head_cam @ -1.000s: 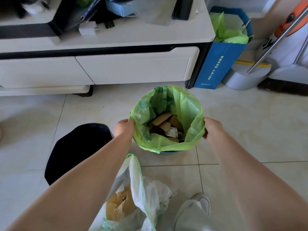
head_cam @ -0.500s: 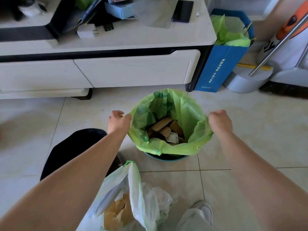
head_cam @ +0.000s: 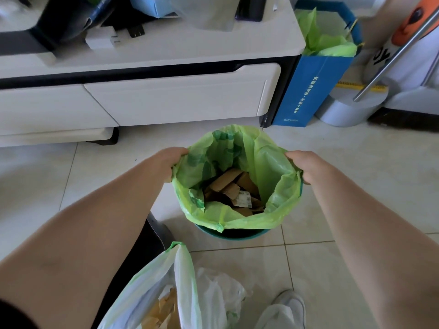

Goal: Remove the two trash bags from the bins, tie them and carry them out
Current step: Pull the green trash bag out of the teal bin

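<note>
Left grip (head_cam: 169, 160): fingers were curled over the left rim of the green bag (head_cam: 268, 167).
Right grip (head_cam: 299, 163): the opposite rim was clutched.
Green bag: was held stretched open between both grips, sagging into the teal bin (head_cam: 234, 234) below them.
Second bag (head_cam: 185, 281): was left on the floor (head_cam: 356, 186), nearer the person than either grip.

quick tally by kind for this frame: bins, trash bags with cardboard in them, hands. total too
Bins: 2 (teal bin, black bin)
Trash bags: 2 (green bag, white bag)
Hands: 2 (left hand, right hand, both gripping the green bag's rim)
Total: 6
</note>
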